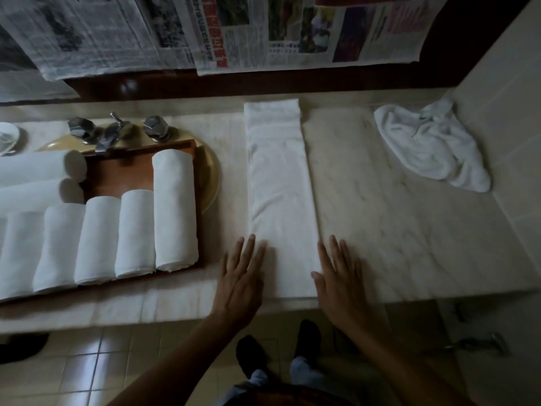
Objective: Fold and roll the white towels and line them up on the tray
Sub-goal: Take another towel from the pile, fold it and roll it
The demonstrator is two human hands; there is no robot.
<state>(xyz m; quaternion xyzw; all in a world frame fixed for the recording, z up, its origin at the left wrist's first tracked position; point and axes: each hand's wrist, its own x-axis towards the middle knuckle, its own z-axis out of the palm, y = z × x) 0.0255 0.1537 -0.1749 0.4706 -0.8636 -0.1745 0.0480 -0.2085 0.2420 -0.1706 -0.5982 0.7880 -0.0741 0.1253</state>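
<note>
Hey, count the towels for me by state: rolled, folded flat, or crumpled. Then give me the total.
Rolled towels: 7 (5 lengthwise, 2 crosswise; the row runs out of frame at left)
Folded towel: 1
Crumpled towel: 1
Total: 9 in view

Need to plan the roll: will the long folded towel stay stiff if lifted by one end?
Probably floppy: the folded towel lies flat on the marble counter, and the crumpled towel shows soft cloth. Pushed endwise, it likely bunches rather than slides.
</note>
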